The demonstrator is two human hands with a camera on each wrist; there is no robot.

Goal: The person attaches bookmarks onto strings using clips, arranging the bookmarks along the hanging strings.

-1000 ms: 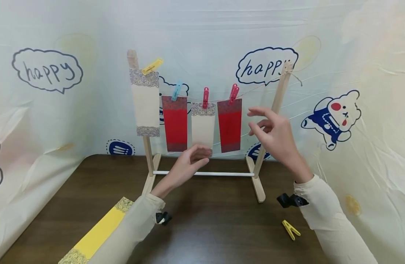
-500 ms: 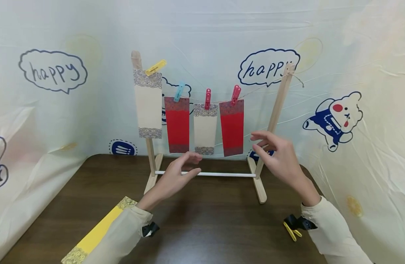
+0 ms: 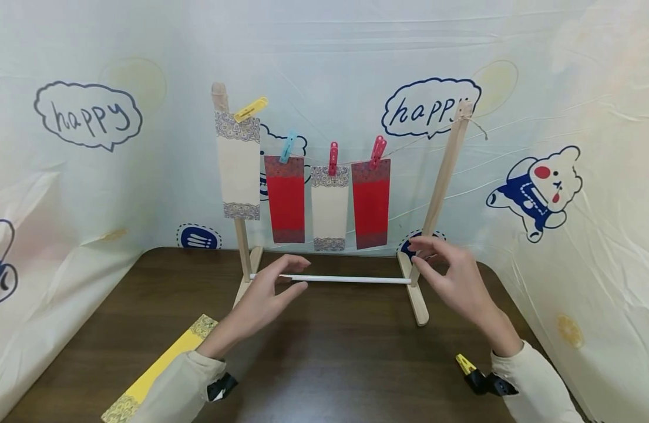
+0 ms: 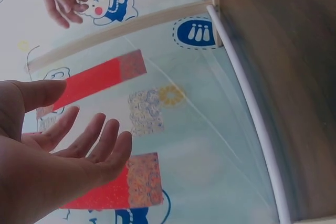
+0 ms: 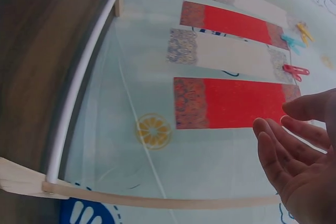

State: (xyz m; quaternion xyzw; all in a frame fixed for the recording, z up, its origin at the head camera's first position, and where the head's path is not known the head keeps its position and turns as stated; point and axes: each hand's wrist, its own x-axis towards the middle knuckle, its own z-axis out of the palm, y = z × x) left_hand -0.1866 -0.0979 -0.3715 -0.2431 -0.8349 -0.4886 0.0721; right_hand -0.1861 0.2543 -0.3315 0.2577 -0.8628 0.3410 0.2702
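My left hand [image 3: 263,296], fingers relaxed and apart, holds nothing and overlaps the left end of the white rod [image 3: 350,279]. My right hand [image 3: 453,276] hovers with loosely bent fingers before the stand's right post [image 3: 443,176], also holding nothing. Cards hang from a string between the wooden posts. A white card [image 3: 238,170] is at the left under a yellow clothespin [image 3: 250,110]. Then come a red card [image 3: 285,202] with a blue clothespin [image 3: 288,147], a white card [image 3: 329,208] with a red clothespin [image 3: 333,158], and a red card [image 3: 370,205] with a red clothespin [image 3: 377,151].
A yellow card [image 3: 160,367] with patterned ends lies on the brown table [image 3: 324,358], partly under my left sleeve. Another yellow clothespin [image 3: 464,363] lies at the right, partly covered by the black right wrist camera [image 3: 488,383]. A printed curtain [image 3: 313,53] hangs behind.
Both hands have come down and back from the hanging cards, the left one also moving leftward. The cards sway slightly on the string. The right wrist camera now covers part of the loose clothespin.
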